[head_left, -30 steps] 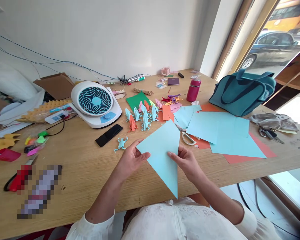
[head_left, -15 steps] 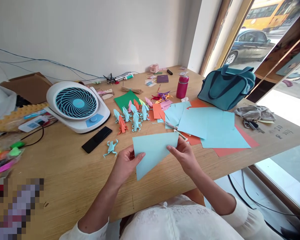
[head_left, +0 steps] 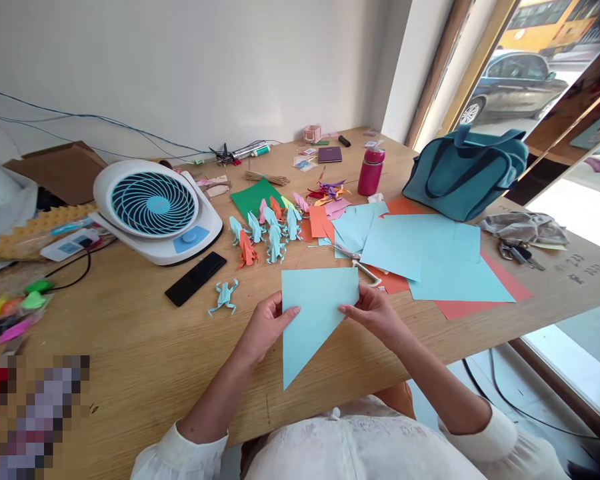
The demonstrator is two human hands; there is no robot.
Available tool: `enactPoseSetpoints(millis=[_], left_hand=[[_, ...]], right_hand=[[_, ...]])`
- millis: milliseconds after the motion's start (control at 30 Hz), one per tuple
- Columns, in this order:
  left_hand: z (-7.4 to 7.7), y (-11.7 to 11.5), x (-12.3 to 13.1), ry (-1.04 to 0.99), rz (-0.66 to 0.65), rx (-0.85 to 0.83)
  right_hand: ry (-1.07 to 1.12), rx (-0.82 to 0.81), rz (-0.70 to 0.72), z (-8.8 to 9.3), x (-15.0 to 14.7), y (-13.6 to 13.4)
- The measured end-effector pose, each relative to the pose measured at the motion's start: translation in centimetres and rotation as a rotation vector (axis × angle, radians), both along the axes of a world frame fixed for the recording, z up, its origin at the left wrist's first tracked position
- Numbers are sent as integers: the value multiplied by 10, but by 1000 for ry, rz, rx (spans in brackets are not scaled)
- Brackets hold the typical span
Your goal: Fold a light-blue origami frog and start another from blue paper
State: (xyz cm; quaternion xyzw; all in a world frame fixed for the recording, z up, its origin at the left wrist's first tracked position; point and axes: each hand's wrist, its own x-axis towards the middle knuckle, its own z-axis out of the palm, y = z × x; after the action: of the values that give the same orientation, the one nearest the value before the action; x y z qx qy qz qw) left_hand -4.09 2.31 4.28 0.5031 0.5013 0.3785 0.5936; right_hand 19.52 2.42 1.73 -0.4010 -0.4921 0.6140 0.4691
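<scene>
Both of my hands hold a light blue paper (head_left: 314, 313) folded into a triangle, just above the near edge of the wooden table (head_left: 145, 353). My left hand (head_left: 267, 323) pinches its left edge, thumb on top. My right hand (head_left: 375, 312) pinches its right corner. The triangle's long point hangs down toward me. A small blue paper frog (head_left: 223, 295) lies just left of my left hand. Scissors (head_left: 360, 263) lie right behind the paper.
Several paper frogs (head_left: 267, 230) stand in a group mid-table, beside blue sheets (head_left: 420, 250) and orange ones. A white fan (head_left: 155, 210), a black phone (head_left: 196, 278), a pink bottle (head_left: 371, 171), a teal bag (head_left: 467, 173) and keys (head_left: 517, 253) are around.
The paper was turned in my hands: its long point swung from lower right to lower left. The camera also shifted a little sideways.
</scene>
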Motion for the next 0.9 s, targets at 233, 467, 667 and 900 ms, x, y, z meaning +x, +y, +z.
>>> enactPoseSetpoints(millis=[233, 467, 667, 900], left_hand=[[-24, 7, -11, 189, -70, 122], [-33, 9, -16, 659, -98, 355], [-13, 29, -7, 961, -376, 768], [-6, 44, 14, 1196, -561, 863]], right_hand=[[-133, -7, 7, -4, 4, -3], [-584, 216, -96, -12, 12, 0], [-734, 340, -38, -20, 13, -3], [-899, 375, 81, -20, 12, -6]])
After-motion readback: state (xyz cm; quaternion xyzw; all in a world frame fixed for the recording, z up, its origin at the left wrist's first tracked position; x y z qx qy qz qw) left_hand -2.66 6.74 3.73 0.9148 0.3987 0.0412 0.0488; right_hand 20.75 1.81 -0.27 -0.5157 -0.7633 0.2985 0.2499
